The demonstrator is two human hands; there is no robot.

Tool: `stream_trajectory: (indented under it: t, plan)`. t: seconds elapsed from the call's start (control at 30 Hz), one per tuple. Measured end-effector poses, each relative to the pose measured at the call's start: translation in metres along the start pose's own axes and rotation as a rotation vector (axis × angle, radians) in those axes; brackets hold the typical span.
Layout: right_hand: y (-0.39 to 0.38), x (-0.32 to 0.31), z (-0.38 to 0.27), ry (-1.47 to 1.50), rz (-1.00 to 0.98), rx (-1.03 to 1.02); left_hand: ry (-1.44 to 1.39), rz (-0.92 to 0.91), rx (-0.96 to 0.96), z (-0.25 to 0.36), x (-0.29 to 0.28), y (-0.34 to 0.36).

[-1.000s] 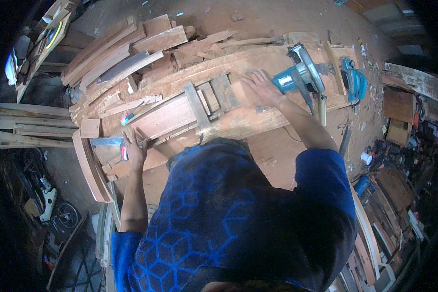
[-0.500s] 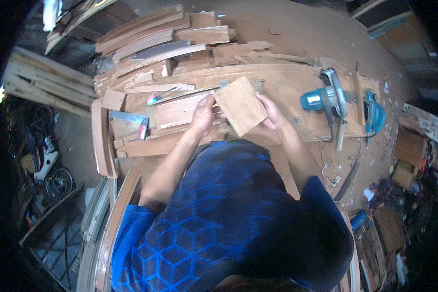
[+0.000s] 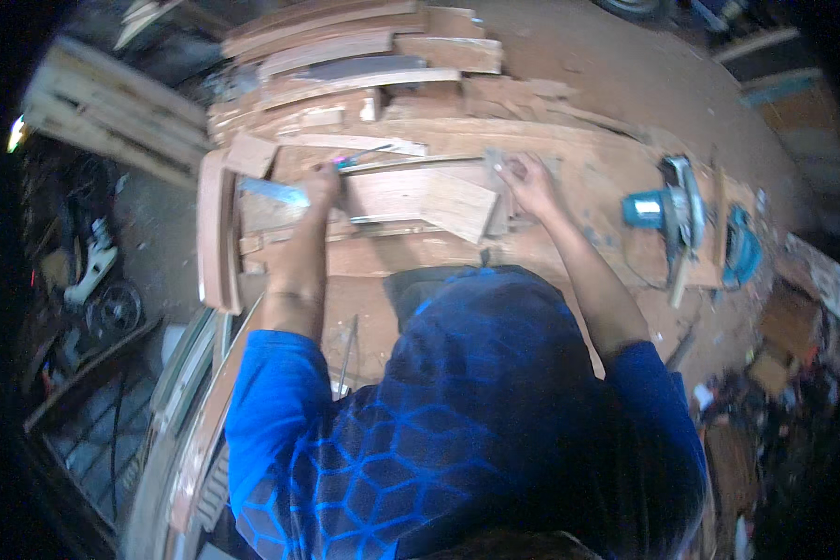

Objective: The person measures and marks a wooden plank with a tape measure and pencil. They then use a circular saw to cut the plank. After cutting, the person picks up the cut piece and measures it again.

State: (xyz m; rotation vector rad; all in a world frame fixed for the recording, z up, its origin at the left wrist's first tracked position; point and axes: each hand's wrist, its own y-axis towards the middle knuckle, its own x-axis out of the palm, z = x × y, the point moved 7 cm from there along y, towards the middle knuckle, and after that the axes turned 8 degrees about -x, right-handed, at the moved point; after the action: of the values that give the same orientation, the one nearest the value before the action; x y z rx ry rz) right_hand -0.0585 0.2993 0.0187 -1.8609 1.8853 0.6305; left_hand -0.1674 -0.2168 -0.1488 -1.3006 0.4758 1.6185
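My left hand reaches over the workbench to its left part. Its fingertips are at a pink and green pencil, with a metal try square just beside it; blur hides whether the fingers hold anything. My right hand lies on the bench with its fingers spread over a small upright wooden block. Between my hands a square wooden board lies tilted on a longer reddish plank.
A teal circular saw and a teal power planer sit at the bench's right end. Stacked planks fill the far side. A curved wooden piece hangs at the left end. Timber and clutter crowd the floor on both sides.
The square board that both hands held up half a second ago now lies on the plank. My left hand has moved left to the pencil, my right hand up onto the bench.
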Motion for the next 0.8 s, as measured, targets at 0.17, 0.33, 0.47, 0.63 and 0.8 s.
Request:
stream_trajectory:
  t: [0.17, 0.33, 0.47, 0.63, 0.8]
  plan:
    - [-0.050, -0.059, 0.042, -0.007, 0.046, 0.314, 0.292, -0.376, 0.004, 0.026, 0.068, 0.038]
    - [-0.092, -0.045, 0.073, 0.151, 0.084, 0.348, 0.063, -0.460, 0.283, 0.037, 0.051, 0.101]
    - [-0.094, -0.036, 0.035, 0.134, 0.095, 0.361, -0.504, -0.626, -0.218, 0.042, 0.039, 0.071]
    - [-0.038, 0.005, -0.073, 0.028, -0.107, 0.084, -0.778, -0.330, -0.125, 0.088, -0.058, -0.011]
    - [-0.006, 0.038, -0.180, -0.092, -0.198, -0.408, -0.842, -0.789, -0.101, 0.167, -0.061, -0.196]
